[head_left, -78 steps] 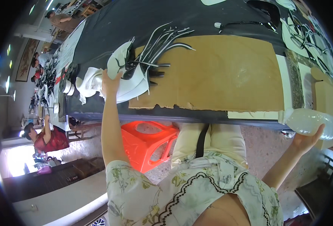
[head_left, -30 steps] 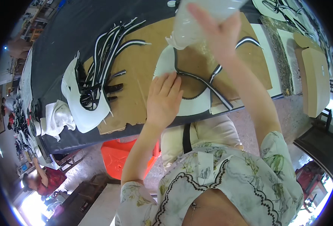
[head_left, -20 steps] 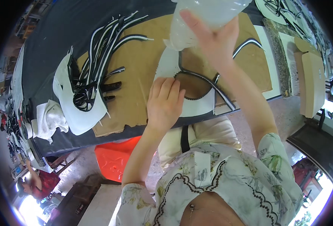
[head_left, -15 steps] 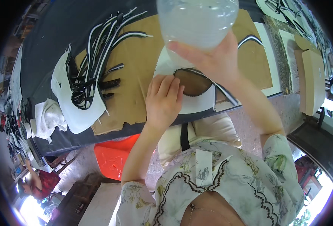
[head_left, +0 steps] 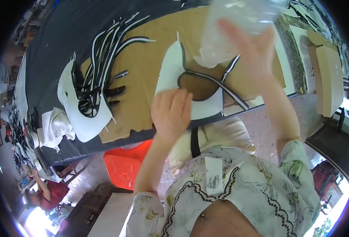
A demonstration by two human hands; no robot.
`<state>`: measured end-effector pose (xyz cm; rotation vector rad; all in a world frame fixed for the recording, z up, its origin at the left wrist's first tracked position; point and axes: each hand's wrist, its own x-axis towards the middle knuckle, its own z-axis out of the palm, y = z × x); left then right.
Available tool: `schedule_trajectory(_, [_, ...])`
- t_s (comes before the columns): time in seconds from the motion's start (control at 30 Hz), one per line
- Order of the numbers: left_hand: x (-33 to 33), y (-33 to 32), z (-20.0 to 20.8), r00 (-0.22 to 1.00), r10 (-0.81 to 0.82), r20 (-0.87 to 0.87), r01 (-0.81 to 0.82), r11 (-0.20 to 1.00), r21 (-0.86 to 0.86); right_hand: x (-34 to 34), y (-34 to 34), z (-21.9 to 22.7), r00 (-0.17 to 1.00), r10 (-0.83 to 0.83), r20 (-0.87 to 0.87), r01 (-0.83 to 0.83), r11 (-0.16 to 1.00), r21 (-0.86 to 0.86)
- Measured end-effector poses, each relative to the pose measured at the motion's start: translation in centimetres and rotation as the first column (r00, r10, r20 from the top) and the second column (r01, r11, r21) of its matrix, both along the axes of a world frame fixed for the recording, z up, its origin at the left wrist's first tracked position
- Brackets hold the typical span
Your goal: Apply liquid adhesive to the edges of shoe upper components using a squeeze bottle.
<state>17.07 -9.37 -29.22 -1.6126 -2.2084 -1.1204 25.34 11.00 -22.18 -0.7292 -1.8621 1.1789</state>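
My right hand [head_left: 251, 49] grips a large translucent plastic bottle [head_left: 257, 15], raised over the far right of the cardboard; both are smeared by motion. Under it lies a flat white curved piece [head_left: 170, 65], like a shoe upper, with a dark-edged oval opening. A black-and-white strip [head_left: 222, 85] crosses that opening and runs to the piece's right. My left hand [head_left: 171, 112] is closed, fingers curled together, over the piece's near left edge; whatever its fingertips hold is hidden. Left of it rests a stack of similar white pieces [head_left: 93, 124] with a bundle of black-and-white strips [head_left: 103, 59].
Brown cardboard [head_left: 142, 85] covers part of the dark tabletop [head_left: 63, 39]. A white cloth [head_left: 56, 126] lies at the near left edge. At the right stands an open cardboard box [head_left: 328, 79]. A red stool [head_left: 123, 168] is below the table; another person [head_left: 48, 193] works at far left.
My right hand has lifted the bottle away from the white piece, toward the right and far side. My left hand has shifted slightly nearer me, off the opening's rim.
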Motion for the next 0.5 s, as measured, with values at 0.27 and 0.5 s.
schedule_trajectory(0.27, [4.9,4.5,2.7,-0.33,0.116,0.937,-0.008,0.992,-0.125,1.3,0.6,3.7,0.833,-0.228,-0.505,-0.003,0.909,-0.417])
schedule_trajectory(0.5, [5.2,5.5,2.2,-0.252,0.161,0.954,-0.062,0.981,-0.182,-0.8,1.6,-0.4,0.861,-0.213,-0.461,-0.056,0.863,-0.503])
